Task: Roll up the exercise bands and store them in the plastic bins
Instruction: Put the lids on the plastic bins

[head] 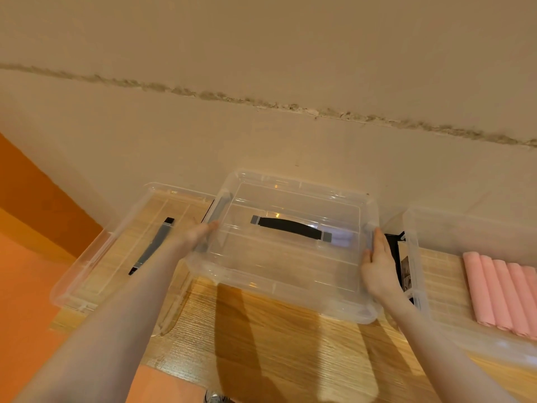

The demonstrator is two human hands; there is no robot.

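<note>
Bin [287, 266], clear plastic, lidded, black handle [290, 227] on top; held at centre above the table [276, 344], shadow beneath suggesting it is lifted. Left hand [197, 235] grips the 9 o'clock side, fingers curled at the latch; right hand [377, 263] presses the 3 o'clock side, fingers fairly straight. A pale roll [343, 237] shows inside, toward 2 o'clock. Spare lid [116, 251] lies at 9 o'clock; second bin [418, 257] with pink rolls [499, 295] at 3 o'clock. Risks, as judged: smooth walls slipping from a side-only hold; bin striking the second bin's rim or the spare lid on set-down; tilt shifting the roll.
</note>
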